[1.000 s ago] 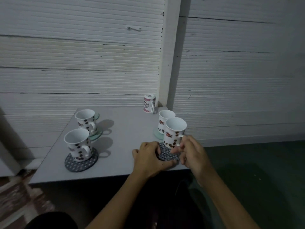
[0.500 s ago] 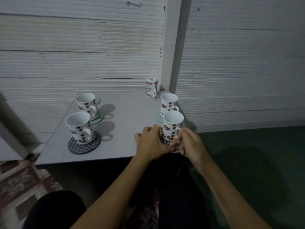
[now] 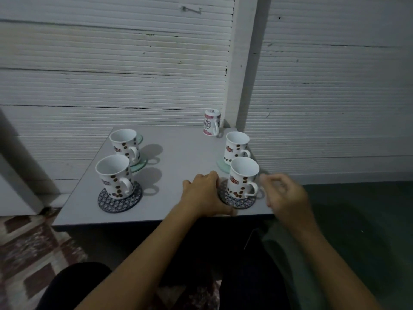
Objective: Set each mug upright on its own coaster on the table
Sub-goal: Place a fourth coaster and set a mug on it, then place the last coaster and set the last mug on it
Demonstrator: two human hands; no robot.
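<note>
At the table's [image 3: 178, 153] front right corner, a mug [image 3: 242, 179] stands upright on a dark coaster [image 3: 237, 201]. The left hand [image 3: 204, 194] presses on the coaster's edge; the right hand [image 3: 285, 193], blurred, is released beside the handle.

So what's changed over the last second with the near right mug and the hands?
The right hand has let go of the near right mug and drawn back to the right, fingers loose. The mug now stands alone on its dark patterned coaster. The left hand stays resting against that coaster's left edge. The other mugs and coasters are unchanged.
</note>
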